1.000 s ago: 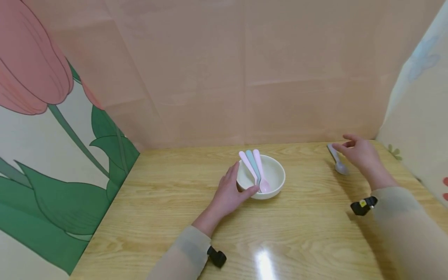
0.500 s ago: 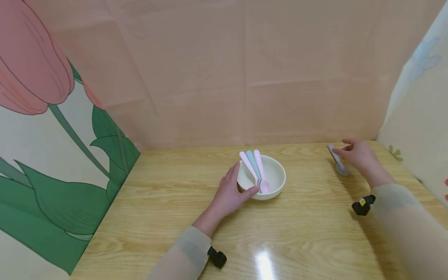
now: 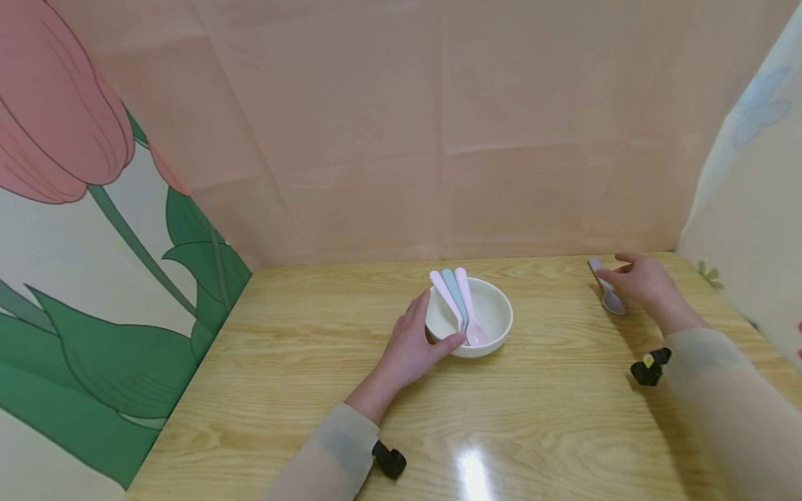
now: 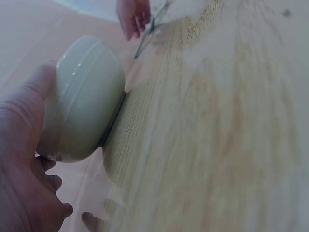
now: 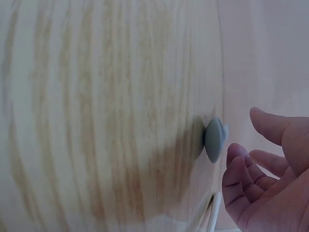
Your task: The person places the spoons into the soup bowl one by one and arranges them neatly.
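Near the middle of the head view, the left hand (image 3: 410,344) cupped the near-left side of the white bowl (image 3: 482,309), thumb along its lower front and fingers curved up the left wall; the left wrist view showed the same hold, palm and thumb (image 4: 41,84) against the bowl's (image 4: 84,99) outside. The bowl stood upright on the wooden table (image 3: 301,362). Three plastic spoons (image 3: 456,300), lilac, blue and pink, lay side by side in it, heads down in the bowl and handles slanting up over the far-left rim.

At the right of the head view, the right hand (image 3: 639,282) rested at a grey spoon (image 3: 606,289) that lay flat on the table, well apart from the bowl. Its fingertips were on or just over the handle; whether they pinched it could not be told. In the right wrist view the fingers (image 5: 244,179) were loosely curled, narrow, with the spoon's head (image 5: 214,139) just beside them at centre right.
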{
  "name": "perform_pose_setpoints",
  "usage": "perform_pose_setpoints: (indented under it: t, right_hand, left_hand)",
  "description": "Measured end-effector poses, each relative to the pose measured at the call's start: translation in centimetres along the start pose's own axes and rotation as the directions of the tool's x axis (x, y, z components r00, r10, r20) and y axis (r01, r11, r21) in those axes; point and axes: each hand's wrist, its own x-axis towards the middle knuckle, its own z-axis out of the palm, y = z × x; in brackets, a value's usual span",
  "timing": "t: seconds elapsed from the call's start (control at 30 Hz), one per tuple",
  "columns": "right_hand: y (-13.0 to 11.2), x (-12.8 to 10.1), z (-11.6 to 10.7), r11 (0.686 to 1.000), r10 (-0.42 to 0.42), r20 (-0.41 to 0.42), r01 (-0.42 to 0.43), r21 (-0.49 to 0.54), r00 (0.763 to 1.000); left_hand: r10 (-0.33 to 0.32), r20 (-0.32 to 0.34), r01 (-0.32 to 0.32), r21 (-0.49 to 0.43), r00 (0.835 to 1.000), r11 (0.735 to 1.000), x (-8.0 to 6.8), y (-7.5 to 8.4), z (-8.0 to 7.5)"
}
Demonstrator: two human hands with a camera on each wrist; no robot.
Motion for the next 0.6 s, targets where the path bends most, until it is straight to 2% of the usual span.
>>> perform_pose_setpoints:
  t: [0.37, 0.6]
  right_hand:
    - [0.7, 0.7, 0.5, 0.998, -0.046, -0.010, 0.046, -0.039, 0.999]
    - [1.1, 0.9, 0.8, 0.998, -0.042, -0.005, 0.041, -0.042, 0.999]
  left_hand:
    - [-0.021, 0.006, 0.021, 0.003, 1.000, 1.000, 0.2, -0.3, 0.3]
    - [-0.027, 0.001, 0.027, 0.001, 1.000, 1.000, 0.2, -0.3, 0.4]
